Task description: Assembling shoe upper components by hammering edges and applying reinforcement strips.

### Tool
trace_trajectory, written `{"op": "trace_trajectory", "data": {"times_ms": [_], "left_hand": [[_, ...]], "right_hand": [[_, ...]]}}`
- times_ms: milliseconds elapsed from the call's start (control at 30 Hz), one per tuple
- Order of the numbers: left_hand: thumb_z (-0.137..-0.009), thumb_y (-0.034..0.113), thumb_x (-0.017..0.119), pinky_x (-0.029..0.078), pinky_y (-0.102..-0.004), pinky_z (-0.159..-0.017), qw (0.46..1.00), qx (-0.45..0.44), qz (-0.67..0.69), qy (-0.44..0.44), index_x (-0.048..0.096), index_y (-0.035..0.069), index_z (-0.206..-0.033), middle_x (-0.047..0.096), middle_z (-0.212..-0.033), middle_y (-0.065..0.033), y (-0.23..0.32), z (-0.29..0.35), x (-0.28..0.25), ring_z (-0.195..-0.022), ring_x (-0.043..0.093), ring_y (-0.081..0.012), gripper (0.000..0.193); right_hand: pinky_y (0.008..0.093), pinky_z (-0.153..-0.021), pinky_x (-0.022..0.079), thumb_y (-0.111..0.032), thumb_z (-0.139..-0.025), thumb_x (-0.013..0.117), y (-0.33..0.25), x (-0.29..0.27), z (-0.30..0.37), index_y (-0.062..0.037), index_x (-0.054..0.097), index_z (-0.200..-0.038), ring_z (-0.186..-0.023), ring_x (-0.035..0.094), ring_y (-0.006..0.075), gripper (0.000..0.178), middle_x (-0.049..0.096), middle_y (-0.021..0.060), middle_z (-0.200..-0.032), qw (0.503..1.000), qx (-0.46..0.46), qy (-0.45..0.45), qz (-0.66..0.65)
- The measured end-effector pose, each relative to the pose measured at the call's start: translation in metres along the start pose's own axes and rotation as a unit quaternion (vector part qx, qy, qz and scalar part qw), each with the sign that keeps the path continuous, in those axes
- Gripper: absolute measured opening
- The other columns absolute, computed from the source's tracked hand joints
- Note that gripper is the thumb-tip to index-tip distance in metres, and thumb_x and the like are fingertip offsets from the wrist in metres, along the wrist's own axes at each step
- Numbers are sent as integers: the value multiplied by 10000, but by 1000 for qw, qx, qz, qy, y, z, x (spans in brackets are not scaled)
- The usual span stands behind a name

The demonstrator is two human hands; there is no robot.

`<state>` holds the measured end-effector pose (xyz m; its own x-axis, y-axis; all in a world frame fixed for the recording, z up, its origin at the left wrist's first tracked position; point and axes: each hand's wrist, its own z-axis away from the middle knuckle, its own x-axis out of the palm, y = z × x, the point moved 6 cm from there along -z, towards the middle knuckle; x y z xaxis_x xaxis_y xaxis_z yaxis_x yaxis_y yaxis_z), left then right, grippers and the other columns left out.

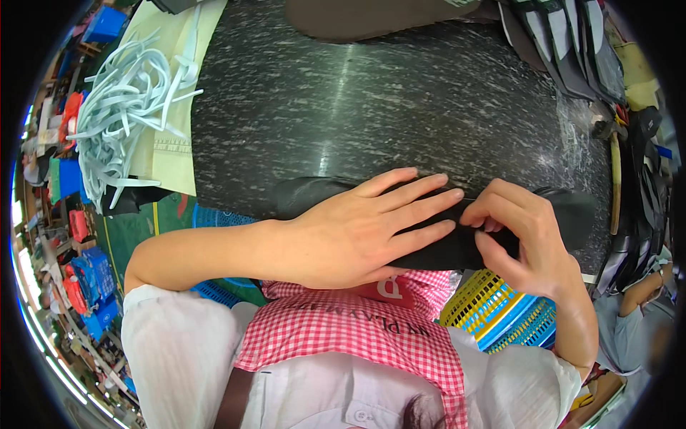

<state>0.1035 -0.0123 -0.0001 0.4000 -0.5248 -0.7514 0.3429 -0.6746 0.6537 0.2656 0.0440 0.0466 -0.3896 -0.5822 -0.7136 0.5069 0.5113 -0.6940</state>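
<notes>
A soft black piece of material [451,252] lies along the near edge of a dark, white-flecked worktop [429,100]. My left hand [357,232] rests flat across it, palm down, the fingers stretched out and slightly apart. Just to the right, my right hand [529,232] has its fingers curled and its thumb brought in toward them, gripping the black piece. The exact pinch is partly hidden by the fingers. Black material shows on both sides of my hands, from left of my left wrist to beyond my right hand.
Pale blue laces [125,107] lie tangled at the left. A dark, rounded flat piece [379,18] sits at the far edge, and several dark, grey-edged pieces [564,50] are stacked far right. Yellow [471,304] and blue baskets [518,325] stand below the worktop. Another person's arm [643,289] shows at right.
</notes>
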Motion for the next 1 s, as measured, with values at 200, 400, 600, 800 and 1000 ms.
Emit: {"op": "trace_trajectory", "data": {"times_ms": [200,400,600,800,1000], "left_hand": [[-774,136,594,296,-473,-1149,972,76,-222,-10,539,23,-1324,403,-1492,-128,12,-5,-2,-1389,369,-284,564],[-764,136,586,463,-382,-982,984,128,-123,-17,652,-13,-1060,599,-1191,-119,19,-10,-3,-1099,569,-249,337],[-805,139,610,455,-370,-947,942,230,-243,-5,620,-3,-1109,597,-1180,-116,48,-54,-75,-1099,571,-257,336],[-780,-10,642,419,-470,-988,926,-27,-244,286,614,49,-1159,545,-1276,-176,-6,-50,-148,-1151,538,-341,385],[-800,133,692,318,-564,-1085,956,36,-254,142,638,53,-1160,510,-1385,-150,-27,-75,-95,-1279,489,-277,373]], "right_hand": [[355,-735,485,-170,-648,773,-10,20,20,-42,672,-959,-946,612,233,352,628,52,-1016,986,-136,-43,87],[301,-779,449,-166,-727,648,-15,39,44,-68,667,-910,-943,553,152,208,560,1,-995,939,-197,3,281],[328,-672,467,-180,-829,593,-27,-30,49,-86,619,-961,-759,579,182,163,527,31,-837,932,-157,154,289],[387,-808,450,-119,-868,551,122,-220,142,-103,650,-1130,-1003,572,291,281,608,102,-1021,627,286,389,611],[407,-900,442,-234,-940,587,164,-243,105,-36,635,-1152,-1091,592,297,294,619,130,-1202,702,221,434,519]]}}
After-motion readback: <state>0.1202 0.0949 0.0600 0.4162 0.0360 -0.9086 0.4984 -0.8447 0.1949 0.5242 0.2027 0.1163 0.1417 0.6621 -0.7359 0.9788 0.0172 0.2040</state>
